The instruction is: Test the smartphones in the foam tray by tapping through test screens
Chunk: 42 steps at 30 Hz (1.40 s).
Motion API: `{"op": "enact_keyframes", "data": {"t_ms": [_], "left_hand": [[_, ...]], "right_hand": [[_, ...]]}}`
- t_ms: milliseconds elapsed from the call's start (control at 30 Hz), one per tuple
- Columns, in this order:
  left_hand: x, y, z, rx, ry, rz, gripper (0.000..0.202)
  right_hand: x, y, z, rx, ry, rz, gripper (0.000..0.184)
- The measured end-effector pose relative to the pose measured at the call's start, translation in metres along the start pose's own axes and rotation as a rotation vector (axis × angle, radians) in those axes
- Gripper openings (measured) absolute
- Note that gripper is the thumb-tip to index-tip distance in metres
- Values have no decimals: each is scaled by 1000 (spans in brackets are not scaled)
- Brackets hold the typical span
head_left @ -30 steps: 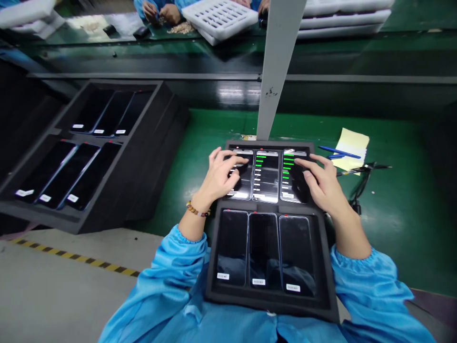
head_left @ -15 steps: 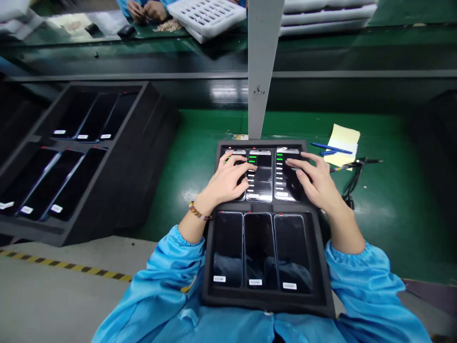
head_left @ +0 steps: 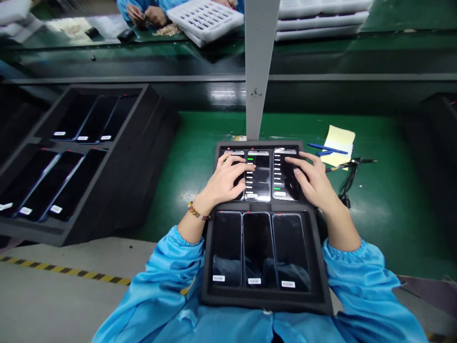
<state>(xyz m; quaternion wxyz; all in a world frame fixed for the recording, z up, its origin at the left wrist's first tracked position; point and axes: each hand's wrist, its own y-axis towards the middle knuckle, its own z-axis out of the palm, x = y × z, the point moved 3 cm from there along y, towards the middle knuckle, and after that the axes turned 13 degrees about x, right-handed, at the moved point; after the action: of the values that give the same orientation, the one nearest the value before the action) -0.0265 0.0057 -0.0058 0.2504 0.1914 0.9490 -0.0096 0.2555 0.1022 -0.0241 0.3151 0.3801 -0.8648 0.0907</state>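
Note:
A black foam tray [head_left: 210,267] lies in front of me with two rows of three phones. The far row's phones are lit; the middle lit phone [head_left: 257,183] shows a list with a green bar. The near row's dark phones [head_left: 257,247] carry white labels. My left hand [head_left: 223,183] lies over the far-left phone, fingers spread, a fingertip touching the middle phone's edge. My right hand [head_left: 312,183] rests on the far-right phone [head_left: 282,176], fingers stretched over its screen. Neither hand holds anything.
A larger black tray [head_left: 107,190] with several dark phones sits tilted at the left. A grey post [head_left: 257,71] rises behind my tray. Yellow notes [head_left: 339,138], blue pens [head_left: 326,148] and a cable [head_left: 348,183] lie at the right. Another person's hands [head_left: 144,14] work beside white trays [head_left: 205,19] across the belt.
Several green bars on the lit screens have gone; one remains on the middle phone. My left fingers slid right toward the middle phone. The view shifted slightly.

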Motion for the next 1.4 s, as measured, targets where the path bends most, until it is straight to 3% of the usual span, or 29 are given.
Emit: {"op": "enact_keyframes", "data": {"t_ms": [133,567,667,867,1167,1400], "left_hand": [[-1,0,1,38,12,-12,41],[0,2,2,62,18,-35,46],[0,0,0,3,-10,-18,41],[11,-8,-7,-248,-56,-142,25],[19,-15,-7,-266,-85,-203,30],[34,-22,-11,-362,-70,-277,34]], "right_hand": [[3,0,-1,38,-13,-36,42],[-3,0,4,65,4,48,46],[-3,0,3,42,16,37,47],[-4,-1,0,-25,39,17,47],[-4,0,2,-32,11,0,47],[-3,0,2,-46,14,-18,43]]}}
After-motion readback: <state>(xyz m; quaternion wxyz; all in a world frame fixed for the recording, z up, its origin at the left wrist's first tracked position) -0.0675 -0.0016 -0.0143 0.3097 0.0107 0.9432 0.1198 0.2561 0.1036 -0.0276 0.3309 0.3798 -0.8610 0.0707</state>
